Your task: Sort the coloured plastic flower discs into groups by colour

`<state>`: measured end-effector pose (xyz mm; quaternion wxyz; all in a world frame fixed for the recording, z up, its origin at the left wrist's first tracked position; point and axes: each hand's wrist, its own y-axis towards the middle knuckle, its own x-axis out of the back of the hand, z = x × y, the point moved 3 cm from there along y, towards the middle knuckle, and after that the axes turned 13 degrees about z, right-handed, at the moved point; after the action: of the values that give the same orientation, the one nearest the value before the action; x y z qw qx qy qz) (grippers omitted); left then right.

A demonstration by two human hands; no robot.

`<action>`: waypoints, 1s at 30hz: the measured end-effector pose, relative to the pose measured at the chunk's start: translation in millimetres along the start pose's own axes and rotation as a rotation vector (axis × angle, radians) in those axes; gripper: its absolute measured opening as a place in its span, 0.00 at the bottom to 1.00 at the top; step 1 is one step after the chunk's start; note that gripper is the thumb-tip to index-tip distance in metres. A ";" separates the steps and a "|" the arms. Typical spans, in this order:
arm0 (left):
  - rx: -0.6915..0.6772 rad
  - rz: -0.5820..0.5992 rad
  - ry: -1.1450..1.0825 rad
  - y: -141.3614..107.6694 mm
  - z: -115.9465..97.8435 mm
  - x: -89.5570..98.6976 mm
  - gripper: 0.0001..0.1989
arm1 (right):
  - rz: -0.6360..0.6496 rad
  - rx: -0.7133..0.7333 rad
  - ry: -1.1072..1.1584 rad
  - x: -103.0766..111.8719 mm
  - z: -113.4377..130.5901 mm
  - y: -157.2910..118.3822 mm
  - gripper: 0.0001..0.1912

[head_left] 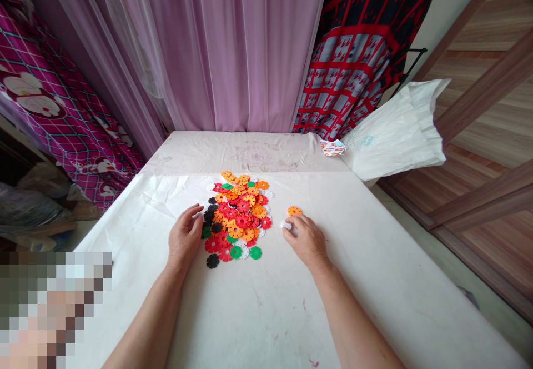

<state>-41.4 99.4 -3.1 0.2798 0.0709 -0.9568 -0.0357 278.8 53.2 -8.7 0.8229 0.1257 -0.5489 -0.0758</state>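
Note:
A heap of notched plastic discs [242, 205] in orange, red, black, green and white lies on the white-covered table. Beside its left edge, near the black discs [209, 213], rests my left hand [186, 235], fingers extended and holding nothing. To the right of the heap, my right hand [306, 238] pinches a white notched disc [286, 225] between thumb and fingers. Just beyond those fingers an orange disc [294, 211] lies apart from the heap. At the near edge of the heap are a black disc [212, 261] and a green disc [255, 253].
A white bag [395, 130] leans at the table's right rear edge, next to a small patterned packet [332, 147]. Purple curtains [245, 52] hang behind the table [250, 319]. Wooden doors [478, 135] stand at right. A pixelated area covers the lower left.

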 end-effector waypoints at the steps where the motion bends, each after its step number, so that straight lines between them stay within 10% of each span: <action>1: 0.001 0.001 -0.002 0.0 0.0 -0.1 0.17 | 0.001 -0.001 -0.004 -0.3 -0.1 -0.1 0.06; 13: -0.024 -0.005 -0.020 1.2 1.9 -1.2 0.16 | -0.064 0.084 0.013 8.0 20.2 -5.2 0.04; 20: -0.044 -0.018 -0.002 -0.1 0.6 -1.4 0.15 | 0.211 0.273 0.010 -5.1 98.3 -20.3 0.02; 30: -0.064 -0.027 0.002 -0.1 0.0 -3.1 0.14 | 0.323 0.318 0.002 -17.0 114.7 -14.9 0.11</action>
<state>-38.8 99.9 -4.7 0.2824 0.0749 -0.9538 -0.0698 166.6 29.2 13.9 0.7948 0.1641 -0.5662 0.1445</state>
